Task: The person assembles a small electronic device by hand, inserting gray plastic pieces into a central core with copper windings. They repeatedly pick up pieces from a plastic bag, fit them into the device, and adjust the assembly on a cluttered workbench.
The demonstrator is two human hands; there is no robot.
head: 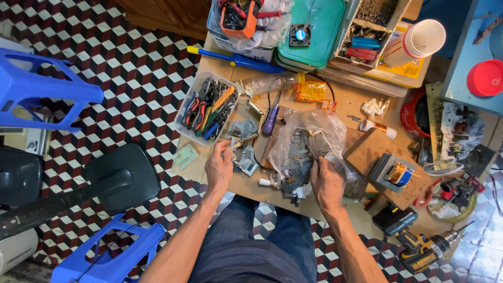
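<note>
Grey metal laminations (296, 160) lie heaped on and beside a clear plastic bag (314, 128) at the table (340, 99) centre. The right hand (326, 181) rests on the heap, grip pinched on one plate. The left hand (219, 166) is clamped on a small piece above a second stack (242, 157). Risk: thin edges could cut fingers; plates near the front edge could slide off; the soldering iron (242, 141) lies close.

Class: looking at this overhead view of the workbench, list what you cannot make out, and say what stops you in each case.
- Right hand: fingertips hidden inside the clear bag, head view.
- Left hand: what its fingers pinch is too small to tell.
- Tool tray: single tools overlap, too small to sort.
- Drill: its bit tip blurs near the frame's lower right.
</note>
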